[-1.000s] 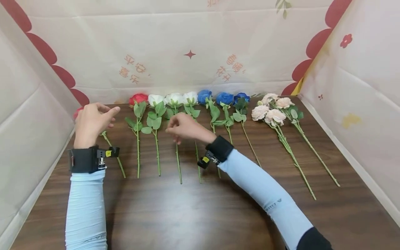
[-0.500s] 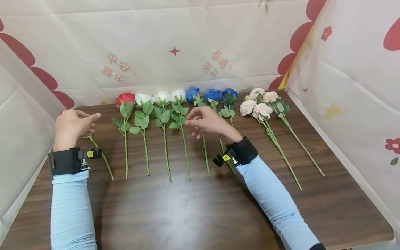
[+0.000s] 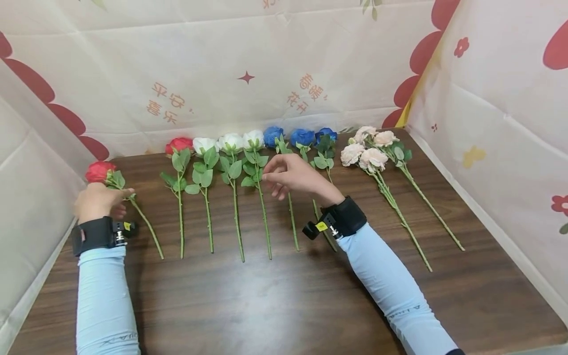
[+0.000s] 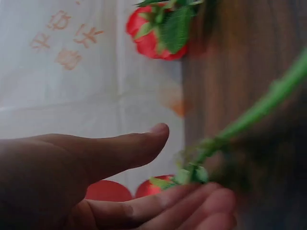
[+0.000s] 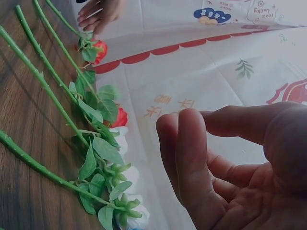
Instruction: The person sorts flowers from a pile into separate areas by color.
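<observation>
At the far left my left hand is over a red rose, its thumb across the stem just under the bloom in the head view. In the left wrist view the thumb stands apart from the fingers, and the rose's green stem runs past the fingertips. My right hand hangs with loosely curled fingers and nothing in them, over the stems of the blue roses. The right wrist view has its thumb tip close to the index finger. White roses lie left of it.
Another red rose heads the row beside the white ones. Pale pink flowers on long stems lie at the right of the brown table. A printed cloth walls off the back and sides.
My left hand has come down and toward me onto the red rose, whose bloom now shows. The right hand moved right over the stems, then stayed. The head view shifted.
</observation>
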The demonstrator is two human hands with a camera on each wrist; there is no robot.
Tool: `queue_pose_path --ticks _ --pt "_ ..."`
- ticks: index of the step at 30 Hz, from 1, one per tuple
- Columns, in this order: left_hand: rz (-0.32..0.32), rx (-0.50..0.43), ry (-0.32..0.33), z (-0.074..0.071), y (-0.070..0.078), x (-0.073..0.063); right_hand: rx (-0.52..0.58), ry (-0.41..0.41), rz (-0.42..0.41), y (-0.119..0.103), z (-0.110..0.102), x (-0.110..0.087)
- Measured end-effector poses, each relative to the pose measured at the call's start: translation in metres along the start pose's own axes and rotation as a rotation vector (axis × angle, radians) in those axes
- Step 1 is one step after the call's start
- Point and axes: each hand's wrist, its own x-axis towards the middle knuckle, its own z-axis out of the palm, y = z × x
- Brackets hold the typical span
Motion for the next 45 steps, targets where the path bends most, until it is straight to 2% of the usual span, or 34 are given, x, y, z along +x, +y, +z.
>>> queue_pose_path --ticks 3,6,10,13,17,20,25,30,36,45 --pt "-0.037 -0.034 -0.032 0.006 -0.005 0.006 0.001 -0.007 -0.006 0.002 0.001 0.0" --pt "-0.033 -0.025 -0.039 0.01 -0.007 0.012 0.001 -0.011 -0.012 0.003 0.001 0.001" --pt "0.03 0.079 0.0 0.01 -0.006 0.017 0.004 -0.008 -0.006 0.004 0.002 0.001" --pt "0.048 0.125 0.029 0.009 -0.005 0.017 0.003 -0.012 -0.004 0.005 0.002 0.001" --pt "0.006 0.035 0.039 0.005 -0.002 0.012 0.001 -0.018 -0.001 0.007 0.003 0.002" --pt "0.003 -0.031 0.066 0.001 0.002 0.004 0.001 -0.019 0.0 0.007 0.002 0.002" --pt "0.079 -0.05 0.126 -0.008 0.014 -0.008 0.0 -0.011 0.004 0.007 0.0 0.001" --pt "0.104 -0.043 0.158 -0.017 0.027 -0.014 -0.006 -0.007 0.003 0.006 -0.002 0.002" --pt "0.119 -0.005 0.108 -0.009 0.024 -0.006 0.005 0.003 0.013 0.005 -0.002 0.002" --pt "0.068 0.126 -0.006 0.008 0.007 0.009 0.007 -0.002 0.004 0.006 -0.001 0.001"
